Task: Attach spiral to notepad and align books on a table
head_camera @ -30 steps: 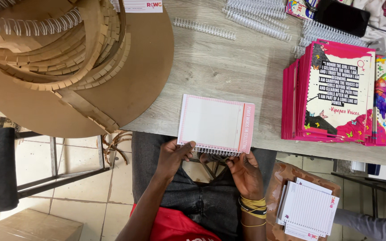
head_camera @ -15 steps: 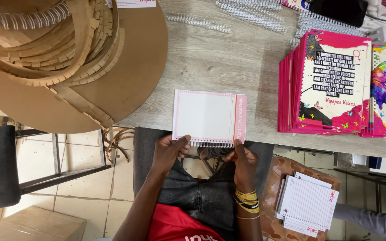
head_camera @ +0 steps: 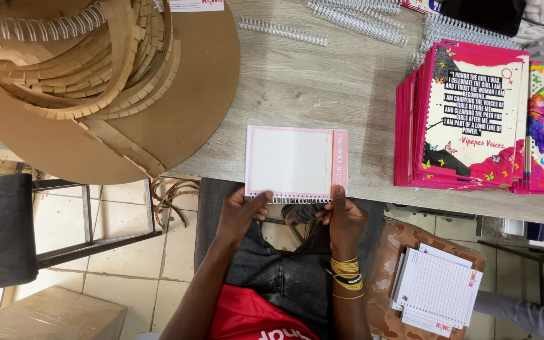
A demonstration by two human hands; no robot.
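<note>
notebook [head_camera: 296, 164] at the worktop [head_camera: 322, 94] near edge, left of the pink book stack [head_camera: 467, 116] | left hand [head_camera: 240, 214], right hand [head_camera: 341, 217] pinch its spiral-bound edge | judged light, floppy; best gripped near the wire spine

head view: worn on head | faces straight down | close over table [head_camera: 322, 88] edge and lap | single view

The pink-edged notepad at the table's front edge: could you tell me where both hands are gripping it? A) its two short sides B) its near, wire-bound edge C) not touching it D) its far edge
B: the left hand and right hand both pinch the notepad along its near, wire-bound edge.
</note>
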